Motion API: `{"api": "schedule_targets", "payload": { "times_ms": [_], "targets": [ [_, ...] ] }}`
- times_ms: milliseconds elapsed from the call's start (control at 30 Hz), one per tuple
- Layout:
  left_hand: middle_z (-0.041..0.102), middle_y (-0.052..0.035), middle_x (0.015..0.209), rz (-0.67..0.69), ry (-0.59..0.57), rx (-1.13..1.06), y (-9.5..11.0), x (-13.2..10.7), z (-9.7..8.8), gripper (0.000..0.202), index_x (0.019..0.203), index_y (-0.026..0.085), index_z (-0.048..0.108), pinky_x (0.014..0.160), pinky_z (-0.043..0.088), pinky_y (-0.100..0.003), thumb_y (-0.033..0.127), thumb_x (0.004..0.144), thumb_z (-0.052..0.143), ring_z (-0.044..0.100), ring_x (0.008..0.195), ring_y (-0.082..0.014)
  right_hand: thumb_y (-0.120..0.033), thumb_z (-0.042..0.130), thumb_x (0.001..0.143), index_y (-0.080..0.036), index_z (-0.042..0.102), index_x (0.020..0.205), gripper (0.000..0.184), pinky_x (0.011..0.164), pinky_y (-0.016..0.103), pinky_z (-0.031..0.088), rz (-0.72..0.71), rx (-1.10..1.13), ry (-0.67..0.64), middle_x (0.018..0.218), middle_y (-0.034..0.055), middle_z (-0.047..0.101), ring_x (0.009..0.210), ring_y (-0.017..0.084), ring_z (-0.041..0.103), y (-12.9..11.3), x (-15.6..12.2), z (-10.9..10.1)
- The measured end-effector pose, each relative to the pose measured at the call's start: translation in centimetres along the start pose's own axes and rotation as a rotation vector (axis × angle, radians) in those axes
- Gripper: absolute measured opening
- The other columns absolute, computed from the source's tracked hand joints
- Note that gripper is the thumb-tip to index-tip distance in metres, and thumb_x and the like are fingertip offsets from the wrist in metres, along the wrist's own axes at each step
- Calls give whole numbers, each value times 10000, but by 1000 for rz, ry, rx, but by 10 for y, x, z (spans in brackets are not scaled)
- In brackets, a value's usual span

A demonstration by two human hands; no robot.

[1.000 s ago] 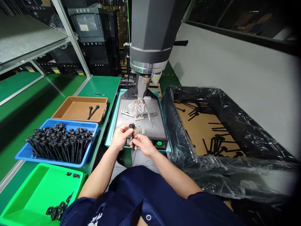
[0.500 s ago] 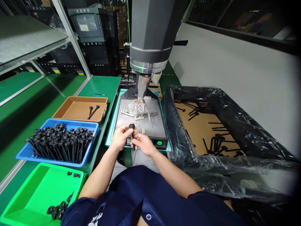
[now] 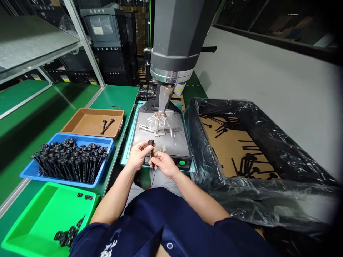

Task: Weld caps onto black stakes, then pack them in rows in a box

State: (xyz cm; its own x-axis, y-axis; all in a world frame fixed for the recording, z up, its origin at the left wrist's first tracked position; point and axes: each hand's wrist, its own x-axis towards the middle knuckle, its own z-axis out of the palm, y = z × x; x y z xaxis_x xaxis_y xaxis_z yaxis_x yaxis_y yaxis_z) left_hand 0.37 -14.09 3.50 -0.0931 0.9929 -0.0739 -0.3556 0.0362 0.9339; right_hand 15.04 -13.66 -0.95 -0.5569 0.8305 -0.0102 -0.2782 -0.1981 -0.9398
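Note:
My left hand and my right hand meet in front of the press's metal plate. Both pinch one black screw-like rod, held upright with its round head at the top. The left fingers grip near the head, the right fingers lower on the shaft. A blue tray to the left is packed with several of the same black rods. A green tray near me holds small black caps.
A brown tray with two black rods sits behind the blue one. The grey press head hangs over a crinkled clear film. A carton lined with black plastic at the right holds scattered rods. A green button sits by my right hand.
My hands and the rod have stayed almost still. The view has shifted slightly right and down.

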Motion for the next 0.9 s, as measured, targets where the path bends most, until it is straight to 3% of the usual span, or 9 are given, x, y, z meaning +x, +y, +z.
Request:
{"api": "schedule_targets", "payload": {
  "times_ms": [700, 900],
  "targets": [
    [766, -84, 839, -61, -21, -102, 2, -4, -1, 441, 972, 122, 744, 667, 506, -254, 351, 625, 893, 659, 682, -138, -562, 812, 728, -184, 566, 799, 457, 443, 198, 407, 23, -75, 69, 650, -12, 636, 510, 92, 531, 0, 1, 6],
    [754, -89, 791, -50, 18, -117, 1, -4, 0, 481, 965, 114, 747, 656, 507, -268, 430, 629, 881, 660, 667, -148, -546, 813, 730, -186, 563, 776, 441, 443, 205, 404, -5, -96, 82, 630, -26, 618, 484, 82, 499, 1, 1, 8]
  ]
}}
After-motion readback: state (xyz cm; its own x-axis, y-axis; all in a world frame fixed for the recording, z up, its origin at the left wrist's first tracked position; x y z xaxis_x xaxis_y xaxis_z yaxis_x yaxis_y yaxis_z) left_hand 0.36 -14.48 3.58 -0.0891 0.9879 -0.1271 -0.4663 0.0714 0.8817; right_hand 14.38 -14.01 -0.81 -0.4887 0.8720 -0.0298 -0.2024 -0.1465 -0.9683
